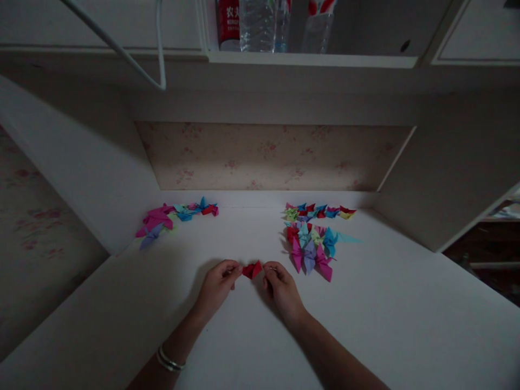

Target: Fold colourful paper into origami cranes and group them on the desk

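A small red folded-paper crane (252, 270) is between my two hands, just above or on the white desk. Its left end is pinched between the thumb and forefinger of my left hand (220, 280). My right hand (282, 290) is closed in a pinch at the crane's right tip. The thumbs partly cover both ends of the paper. Right of my right hand lies a cluster of colourful paper cranes, with a purple crane (309, 255) and a magenta crane (324, 264) at its front.
More paper cranes (156, 218) lie at the back left, and a row of them (320, 211) at the back right. The white desk (244, 336) has side panels and a shelf (312, 60) above with plastic bottles (258, 27). A white cable (117, 47) hangs at upper left.
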A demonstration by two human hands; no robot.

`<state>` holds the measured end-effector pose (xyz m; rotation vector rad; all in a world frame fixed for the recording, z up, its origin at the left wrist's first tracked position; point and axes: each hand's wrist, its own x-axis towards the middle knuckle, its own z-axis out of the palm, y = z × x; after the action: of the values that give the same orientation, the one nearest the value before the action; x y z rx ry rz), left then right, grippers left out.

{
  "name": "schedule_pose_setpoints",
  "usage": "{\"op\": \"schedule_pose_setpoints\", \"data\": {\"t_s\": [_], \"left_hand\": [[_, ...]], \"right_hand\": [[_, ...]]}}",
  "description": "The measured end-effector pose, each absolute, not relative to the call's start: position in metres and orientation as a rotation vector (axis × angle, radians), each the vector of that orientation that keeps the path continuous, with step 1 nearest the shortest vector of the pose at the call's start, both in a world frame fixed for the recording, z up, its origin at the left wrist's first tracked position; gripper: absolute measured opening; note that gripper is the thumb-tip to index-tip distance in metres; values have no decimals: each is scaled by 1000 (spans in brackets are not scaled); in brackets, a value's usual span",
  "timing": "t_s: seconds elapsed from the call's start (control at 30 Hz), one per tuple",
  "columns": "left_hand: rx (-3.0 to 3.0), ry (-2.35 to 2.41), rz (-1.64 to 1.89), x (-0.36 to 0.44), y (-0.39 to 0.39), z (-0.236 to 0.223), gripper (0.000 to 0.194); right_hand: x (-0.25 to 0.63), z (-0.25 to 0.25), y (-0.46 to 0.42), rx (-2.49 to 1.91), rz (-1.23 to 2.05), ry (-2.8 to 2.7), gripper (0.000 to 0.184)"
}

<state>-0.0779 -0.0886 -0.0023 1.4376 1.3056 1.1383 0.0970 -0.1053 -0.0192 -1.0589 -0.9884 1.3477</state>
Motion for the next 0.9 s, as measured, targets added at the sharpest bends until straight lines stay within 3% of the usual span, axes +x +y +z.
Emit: {"op": "schedule_pose_setpoints", "data": {"t_s": [0.2,0.47,0.9], "left_hand": [[1458,1321,1111,-56,-62,22,40],[1656,1176,1074,25,22,54,30],[2122,1268,753,176,113,48,24]], "right_hand": [[92,-23,-104,-1068,1378,-1029,33],[93,-24,-103,-1078,1467,-1053,34],[93,-25,-98,-1140,1424,-1205,15]]}}
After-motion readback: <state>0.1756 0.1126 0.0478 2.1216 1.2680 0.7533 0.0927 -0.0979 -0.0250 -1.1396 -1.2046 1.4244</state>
